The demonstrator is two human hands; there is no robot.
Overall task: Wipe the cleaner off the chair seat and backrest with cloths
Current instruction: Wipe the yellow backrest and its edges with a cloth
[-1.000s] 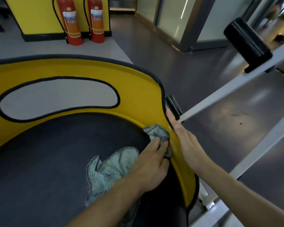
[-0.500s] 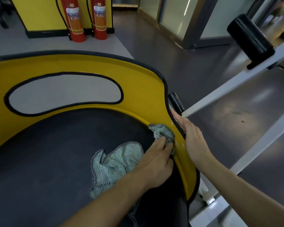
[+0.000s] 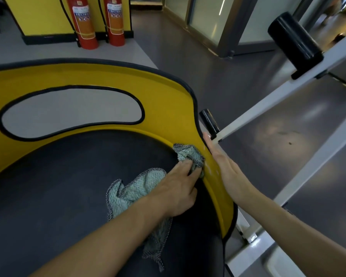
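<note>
My left hand (image 3: 176, 188) grips the cloth (image 3: 132, 192) against the backrest (image 3: 164, 108) at three o'clock. My right hand (image 3: 226, 168) lies flat, fingers (image 3: 210, 145) straight, outside it.

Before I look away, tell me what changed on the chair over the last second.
Almost nothing moved. The left hand still holds the cloth pressed against the same spot low on the side of the yellow backrest. The right hand still lies flat along its outer edge. Nothing was picked up or let go; only the view shifted slightly.
</note>
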